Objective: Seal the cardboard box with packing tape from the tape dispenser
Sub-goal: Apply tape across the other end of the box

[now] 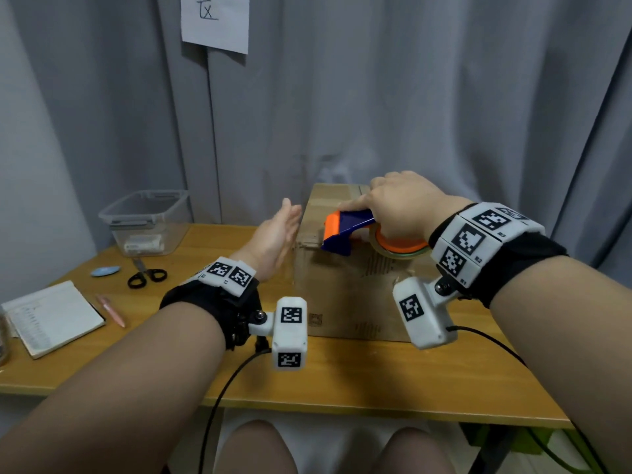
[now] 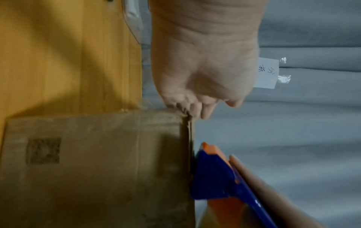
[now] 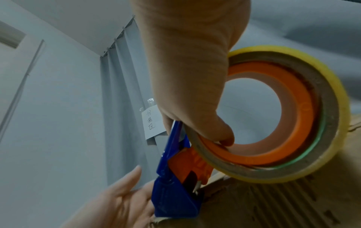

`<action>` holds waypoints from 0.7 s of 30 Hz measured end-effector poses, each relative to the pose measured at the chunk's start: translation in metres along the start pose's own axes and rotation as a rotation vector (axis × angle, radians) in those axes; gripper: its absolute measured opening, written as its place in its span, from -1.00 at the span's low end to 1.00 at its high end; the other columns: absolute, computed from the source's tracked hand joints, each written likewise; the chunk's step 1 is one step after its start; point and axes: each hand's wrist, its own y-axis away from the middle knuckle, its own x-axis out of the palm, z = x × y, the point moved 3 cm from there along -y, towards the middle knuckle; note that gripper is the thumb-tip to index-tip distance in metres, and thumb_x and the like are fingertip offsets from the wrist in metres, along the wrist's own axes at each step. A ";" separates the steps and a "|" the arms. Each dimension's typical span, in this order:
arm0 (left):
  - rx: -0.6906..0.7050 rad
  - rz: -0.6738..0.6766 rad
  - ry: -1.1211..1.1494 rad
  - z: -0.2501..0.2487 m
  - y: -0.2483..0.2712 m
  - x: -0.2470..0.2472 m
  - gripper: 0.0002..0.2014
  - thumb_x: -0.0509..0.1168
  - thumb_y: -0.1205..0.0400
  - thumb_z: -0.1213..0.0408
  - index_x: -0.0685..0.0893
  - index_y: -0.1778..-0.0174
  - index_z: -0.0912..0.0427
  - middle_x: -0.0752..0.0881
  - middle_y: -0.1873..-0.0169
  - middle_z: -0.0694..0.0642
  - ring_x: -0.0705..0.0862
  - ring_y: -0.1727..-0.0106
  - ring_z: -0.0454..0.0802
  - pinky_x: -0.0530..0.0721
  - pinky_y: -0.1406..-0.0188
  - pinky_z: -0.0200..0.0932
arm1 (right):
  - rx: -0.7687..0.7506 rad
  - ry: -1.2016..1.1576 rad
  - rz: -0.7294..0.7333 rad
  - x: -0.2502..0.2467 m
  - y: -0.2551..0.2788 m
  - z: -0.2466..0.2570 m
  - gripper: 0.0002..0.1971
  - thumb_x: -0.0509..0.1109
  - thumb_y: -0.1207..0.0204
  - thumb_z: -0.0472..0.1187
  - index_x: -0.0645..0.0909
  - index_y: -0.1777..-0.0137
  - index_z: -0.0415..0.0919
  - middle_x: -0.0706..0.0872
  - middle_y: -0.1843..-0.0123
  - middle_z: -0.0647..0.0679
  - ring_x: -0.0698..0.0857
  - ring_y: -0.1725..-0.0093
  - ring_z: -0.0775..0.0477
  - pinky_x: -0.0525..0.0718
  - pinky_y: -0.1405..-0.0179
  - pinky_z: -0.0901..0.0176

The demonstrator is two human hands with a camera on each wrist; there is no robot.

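Observation:
A brown cardboard box [image 1: 355, 289] stands on the wooden table [image 1: 342, 381], its flaps down. My right hand [image 1: 400, 203] grips a blue and orange tape dispenser [image 1: 349, 230] holding a roll of clear tape [image 1: 400, 249], held at the box's top front-left edge. In the right wrist view the thumb [image 3: 216, 131] hooks into the orange core of the tape roll [image 3: 304, 117], and the dispenser's blue nose [image 3: 173, 199] meets the box edge [image 3: 254, 200]. My left hand [image 1: 277, 234] is flat with straight fingers, beside the box's left side; in the left wrist view the fingertips [image 2: 197, 111] reach the box corner [image 2: 183, 117].
On the table's left lie a clear plastic bin [image 1: 147, 220], black scissors [image 1: 147, 273], a blue oval item [image 1: 105, 270], a notebook [image 1: 51, 316] and a pink pen [image 1: 111, 311]. A grey curtain [image 1: 376, 97] with a paper note [image 1: 215, 18] hangs behind.

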 end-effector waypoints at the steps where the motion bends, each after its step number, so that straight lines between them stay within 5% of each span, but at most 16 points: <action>1: -0.002 0.080 0.030 -0.001 -0.001 0.008 -0.38 -0.24 -0.72 -0.18 0.15 -0.64 0.08 0.21 -0.62 -0.05 0.11 -0.65 -0.10 -0.02 -0.63 -0.04 | 0.000 0.008 -0.010 0.001 0.000 -0.001 -0.48 0.21 -0.59 0.15 0.20 -0.54 0.41 0.57 -0.09 -0.08 0.57 -0.09 -0.19 0.42 -0.09 -0.01; 6: 0.006 0.185 0.282 0.019 -0.009 0.018 -0.33 -0.33 -0.63 -0.33 0.05 -0.64 -0.13 0.15 -0.63 -0.13 0.17 -0.63 -0.05 0.11 -0.62 0.13 | -0.012 0.026 -0.025 0.008 0.001 -0.010 -0.48 0.21 -0.61 0.09 0.18 -0.54 0.42 0.53 -0.02 -0.03 0.56 -0.05 -0.16 0.40 -0.06 0.01; 9: -0.014 0.196 0.399 0.042 -0.012 0.026 -0.31 -0.31 -0.62 -0.33 0.04 -0.64 -0.11 0.38 -0.53 -0.04 0.45 -0.46 -0.04 0.43 -0.44 0.00 | -0.017 0.018 -0.011 0.011 0.002 -0.019 -0.49 0.19 -0.61 0.16 0.18 -0.54 0.42 0.42 0.06 0.01 0.56 -0.04 -0.14 0.38 -0.03 0.03; 12: -0.059 0.227 0.407 0.055 -0.014 0.030 -0.28 -0.31 -0.59 -0.36 0.01 -0.66 -0.13 0.36 -0.57 0.06 0.40 -0.53 0.00 0.43 -0.41 -0.04 | 0.001 0.017 -0.004 0.015 0.004 -0.024 -0.47 0.20 -0.60 0.14 0.18 -0.55 0.42 0.50 0.00 -0.03 0.55 -0.07 -0.15 0.37 -0.04 0.03; 15: -0.035 0.201 0.078 0.046 -0.016 0.022 -0.25 -0.32 -0.57 -0.40 0.02 -0.66 -0.12 0.19 -0.63 -0.05 0.18 -0.62 -0.08 0.17 -0.57 -0.05 | 0.002 0.004 -0.009 0.014 0.006 -0.022 -0.47 0.20 -0.59 0.18 0.18 -0.55 0.41 0.39 0.07 0.01 0.55 -0.08 -0.16 0.38 -0.07 0.02; 17: 0.107 0.116 -0.203 0.031 -0.017 0.011 -0.34 -0.26 -0.62 -0.34 0.21 -0.60 -0.16 0.16 -0.62 -0.15 0.09 -0.64 -0.15 0.00 -0.63 -0.04 | 0.005 0.012 -0.011 0.013 0.006 -0.021 -0.47 0.19 -0.59 0.17 0.17 -0.55 0.41 0.42 0.05 -0.01 0.54 -0.09 -0.16 0.37 -0.07 0.02; 21: 0.280 0.213 -0.391 0.016 -0.015 0.000 -0.59 -0.08 -0.75 0.23 0.58 -0.38 -0.07 0.46 -0.50 -0.04 0.34 -0.53 -0.23 0.18 -0.60 -0.16 | 0.012 0.031 -0.017 0.013 0.006 -0.022 -0.46 0.23 -0.59 0.10 0.18 -0.55 0.42 0.54 -0.06 -0.06 0.55 -0.07 -0.16 0.30 0.03 0.05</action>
